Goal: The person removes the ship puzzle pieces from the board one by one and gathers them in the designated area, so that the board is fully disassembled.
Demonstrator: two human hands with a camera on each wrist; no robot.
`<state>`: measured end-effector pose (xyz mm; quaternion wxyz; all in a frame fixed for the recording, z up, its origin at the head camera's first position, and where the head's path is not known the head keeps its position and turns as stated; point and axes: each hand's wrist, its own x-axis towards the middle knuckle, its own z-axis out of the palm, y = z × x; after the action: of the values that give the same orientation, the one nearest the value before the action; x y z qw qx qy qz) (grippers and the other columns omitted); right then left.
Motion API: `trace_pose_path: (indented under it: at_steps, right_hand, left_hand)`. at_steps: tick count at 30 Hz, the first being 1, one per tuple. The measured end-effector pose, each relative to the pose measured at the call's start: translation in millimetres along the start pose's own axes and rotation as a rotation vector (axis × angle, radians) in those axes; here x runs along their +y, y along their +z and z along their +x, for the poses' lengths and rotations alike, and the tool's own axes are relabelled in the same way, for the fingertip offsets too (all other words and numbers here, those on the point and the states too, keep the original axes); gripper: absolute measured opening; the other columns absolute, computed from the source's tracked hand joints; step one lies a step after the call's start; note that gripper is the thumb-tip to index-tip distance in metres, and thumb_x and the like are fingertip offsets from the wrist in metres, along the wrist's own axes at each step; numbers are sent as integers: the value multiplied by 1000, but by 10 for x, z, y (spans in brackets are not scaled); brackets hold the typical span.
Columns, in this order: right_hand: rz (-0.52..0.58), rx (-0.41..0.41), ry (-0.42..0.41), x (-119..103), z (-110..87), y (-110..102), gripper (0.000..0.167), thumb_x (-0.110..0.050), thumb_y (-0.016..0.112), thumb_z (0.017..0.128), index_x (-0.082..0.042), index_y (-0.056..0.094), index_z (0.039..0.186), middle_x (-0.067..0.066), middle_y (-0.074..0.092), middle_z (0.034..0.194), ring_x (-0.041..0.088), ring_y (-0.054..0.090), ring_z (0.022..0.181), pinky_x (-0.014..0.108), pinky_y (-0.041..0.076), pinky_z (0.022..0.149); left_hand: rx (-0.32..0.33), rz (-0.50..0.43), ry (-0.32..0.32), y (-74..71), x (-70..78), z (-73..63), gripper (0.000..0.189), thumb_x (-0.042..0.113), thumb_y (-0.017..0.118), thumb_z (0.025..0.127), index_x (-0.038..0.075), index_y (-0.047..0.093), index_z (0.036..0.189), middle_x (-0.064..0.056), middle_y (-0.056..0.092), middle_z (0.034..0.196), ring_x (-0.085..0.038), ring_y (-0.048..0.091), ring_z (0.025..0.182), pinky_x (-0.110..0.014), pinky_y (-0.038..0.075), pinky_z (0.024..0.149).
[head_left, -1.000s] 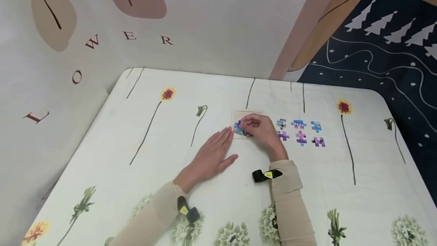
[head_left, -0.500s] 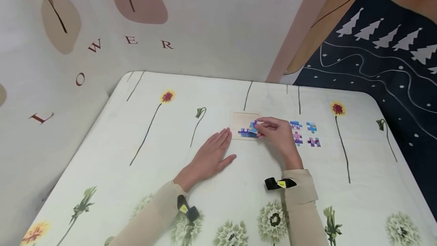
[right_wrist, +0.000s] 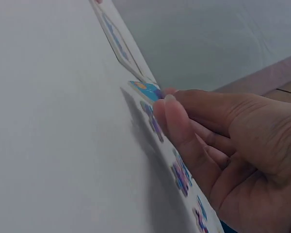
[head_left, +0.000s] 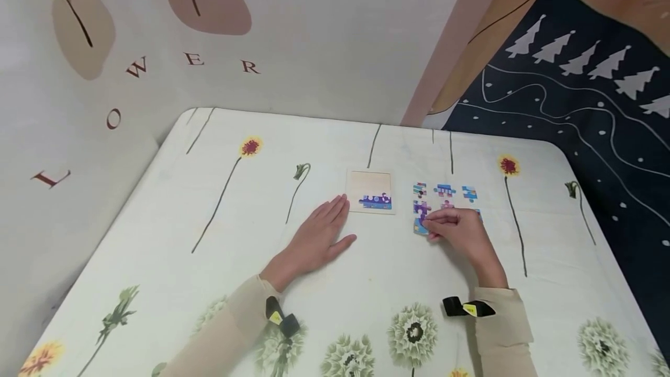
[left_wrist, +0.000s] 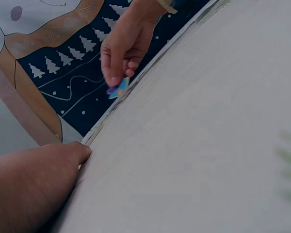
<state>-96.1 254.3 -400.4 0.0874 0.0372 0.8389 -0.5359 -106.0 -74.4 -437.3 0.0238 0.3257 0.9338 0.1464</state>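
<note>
My right hand (head_left: 460,234) pinches a jigsaw piece (head_left: 420,227) between thumb and fingertips, close to the loose pieces on the right of the table. Blue with orange and purple, the piece (right_wrist: 144,89) is held tilted above the white cloth in the right wrist view, its shadow falling below. My left hand (head_left: 316,240) lies flat, fingers straight, fingertips right at the left edge of the puzzle tray (head_left: 369,184). Joined blue and purple pieces (head_left: 377,201) fill part of the tray's lower row. In the left wrist view only part of the left hand (left_wrist: 39,179) shows.
Several loose jigsaw pieces lie in rows right of the tray, among them one (head_left: 445,190) at the back middle and another (head_left: 469,193) at the back right; the right hand partly covers the front ones. The flowered tablecloth (head_left: 230,301) reaches a wall (head_left: 314,45) behind.
My right hand has lifted the blue piece out of the tray's lower row and carried it right, to the loose pieces. The left hand has stayed flat beside the tray.
</note>
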Motion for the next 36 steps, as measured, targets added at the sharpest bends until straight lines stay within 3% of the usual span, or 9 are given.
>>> trace_pose_path:
  at_steps: [13, 33, 36]
  right_hand:
    - [-87, -36, -78, 97, -6, -23, 18, -9, 73, 97, 7, 76, 106, 13, 73, 79, 19, 69, 65, 24, 56, 64]
    - [-148, -30, -67, 69, 7, -3, 16, -10, 73, 98, 4, 75, 105, 9, 70, 76, 19, 65, 61, 23, 51, 65]
    - [-190, -2, -71, 59, 13, 6, 14, -12, 75, 96, 1, 74, 98, 6, 68, 73, 18, 62, 61, 24, 50, 60]
  left_hand:
    - [-19, -34, -16, -3, 0, 6, 75, 49, 40, 110, -4, 24, 161, -15, 17, 170, -25, 12, 159, -38, 10, 129]
    - [-6, -21, -5, -9, -13, 2, 76, 50, 40, 110, -3, 22, 161, -15, 16, 170, -25, 11, 159, -37, 9, 129]
    - [-12, -20, -5, -6, -10, 0, 76, 51, 39, 110, -3, 22, 161, -15, 16, 170, -25, 11, 159, -37, 9, 129]
